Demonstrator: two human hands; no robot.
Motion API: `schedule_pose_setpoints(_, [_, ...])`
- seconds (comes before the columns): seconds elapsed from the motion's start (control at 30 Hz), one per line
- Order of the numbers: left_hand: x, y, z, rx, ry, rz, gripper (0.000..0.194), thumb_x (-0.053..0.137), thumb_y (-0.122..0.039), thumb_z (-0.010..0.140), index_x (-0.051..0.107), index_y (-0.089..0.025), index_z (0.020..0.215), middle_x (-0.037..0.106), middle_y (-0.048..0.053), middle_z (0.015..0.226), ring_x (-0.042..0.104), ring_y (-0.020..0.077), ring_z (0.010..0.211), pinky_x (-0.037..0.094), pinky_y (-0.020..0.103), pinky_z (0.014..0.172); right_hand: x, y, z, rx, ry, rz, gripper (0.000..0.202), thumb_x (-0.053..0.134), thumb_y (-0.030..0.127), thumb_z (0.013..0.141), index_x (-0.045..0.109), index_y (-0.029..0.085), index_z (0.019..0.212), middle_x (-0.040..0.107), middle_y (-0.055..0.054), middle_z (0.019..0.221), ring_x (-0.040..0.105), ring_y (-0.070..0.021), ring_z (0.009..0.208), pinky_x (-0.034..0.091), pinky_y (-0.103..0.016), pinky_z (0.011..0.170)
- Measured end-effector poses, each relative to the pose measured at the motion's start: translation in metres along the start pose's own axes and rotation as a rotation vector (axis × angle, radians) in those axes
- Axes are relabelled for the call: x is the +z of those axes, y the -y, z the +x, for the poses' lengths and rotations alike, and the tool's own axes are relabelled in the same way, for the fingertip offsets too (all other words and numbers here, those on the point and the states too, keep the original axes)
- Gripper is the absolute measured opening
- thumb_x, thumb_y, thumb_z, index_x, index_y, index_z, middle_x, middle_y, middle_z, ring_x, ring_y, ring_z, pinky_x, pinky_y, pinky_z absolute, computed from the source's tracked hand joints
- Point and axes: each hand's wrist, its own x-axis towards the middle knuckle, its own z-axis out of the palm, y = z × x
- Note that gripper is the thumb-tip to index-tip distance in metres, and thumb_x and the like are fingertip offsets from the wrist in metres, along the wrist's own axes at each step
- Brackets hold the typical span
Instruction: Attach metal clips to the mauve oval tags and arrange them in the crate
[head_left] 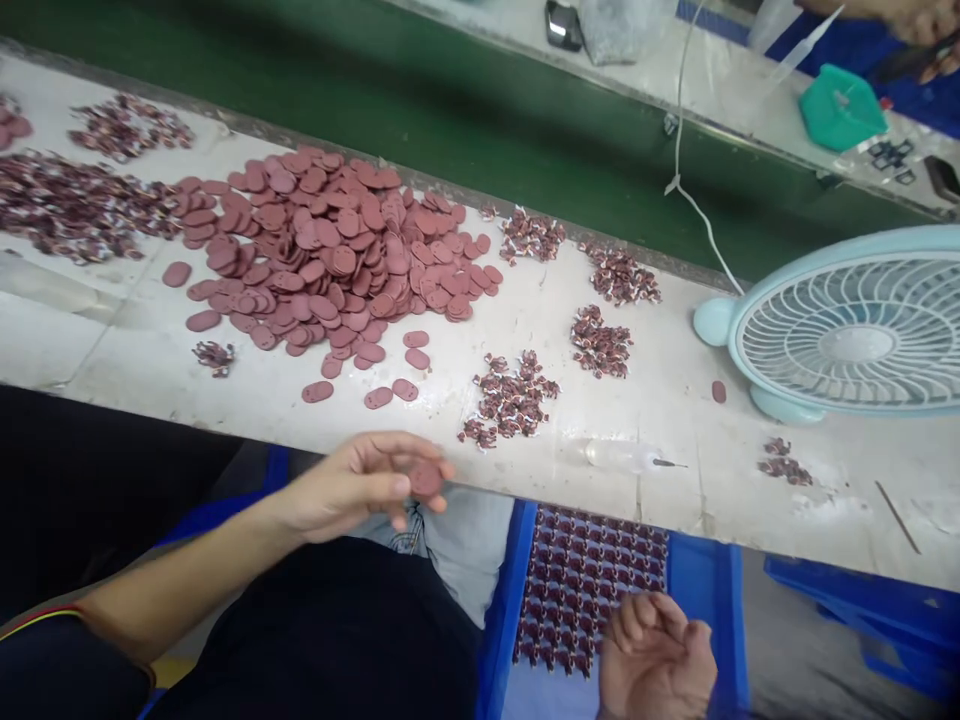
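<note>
My left hand (375, 482) is at the front edge of the bench, closed in a pinch on a flat reddish-brown oval piece (426, 479). Lower right, my right hand (658, 652) is turned with its inner side up and its fingers curled over the blue tray (705, 580); whatever they hold, if anything, is hidden. Rows of small dark assembled parts (592, 570) fill much of the tray. Ahead of my left hand lies a large heap of the same reddish oval pieces (337, 250), some with small holes. A small pile of brown parts with shiny ends (514, 400) sits nearby.
A clear bottle with a thin dark tip (622, 456) lies near the bench edge. To the right is a pale blue fan (855, 340) with a white cord. More small-part piles (82, 205) lie at left. Across the green gap, a co-worker's hand (926, 20) appears near a teal container (840, 108).
</note>
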Motion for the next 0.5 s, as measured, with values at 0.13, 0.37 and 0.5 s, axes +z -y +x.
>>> schedule_pose_setpoints(0.13, [0.030,0.028,0.009,-0.099,0.035,-0.094,0.034,0.100,-0.027,0.081,0.089,-0.019,0.112,0.084,0.015,0.135,0.087,0.0206,0.097,0.063,0.016,0.066,0.098,0.031,-0.007,0.167,0.591,0.350,0.079,0.023,0.059,0.104,0.078,0.003,0.111,0.025,0.011,0.083,0.008,0.0039,0.052,0.000,-0.005,0.047])
schedule_pose_setpoints(0.37, [0.036,0.051,0.012,-0.089,0.041,-0.217,0.033,0.105,-0.034,0.071,0.093,-0.026,0.101,0.089,0.012,0.120,0.088,0.0203,0.093,0.063,0.017,0.066,0.155,0.054,0.016,0.345,0.934,0.696,0.068,0.015,0.038,0.110,0.072,0.002,0.104,0.030,0.014,0.075,0.015,0.0034,0.051,0.009,-0.004,0.048])
schedule_pose_setpoints(0.5, [0.031,0.062,0.015,-0.065,0.002,-0.215,0.038,0.106,-0.041,0.070,0.093,-0.029,0.103,0.089,0.012,0.118,0.088,0.0247,0.098,0.066,0.023,0.072,0.130,0.032,-0.007,0.191,0.622,0.348,0.041,0.059,0.065,0.101,0.077,0.029,0.106,0.050,0.008,0.063,0.032,-0.0077,0.041,0.020,-0.020,0.035])
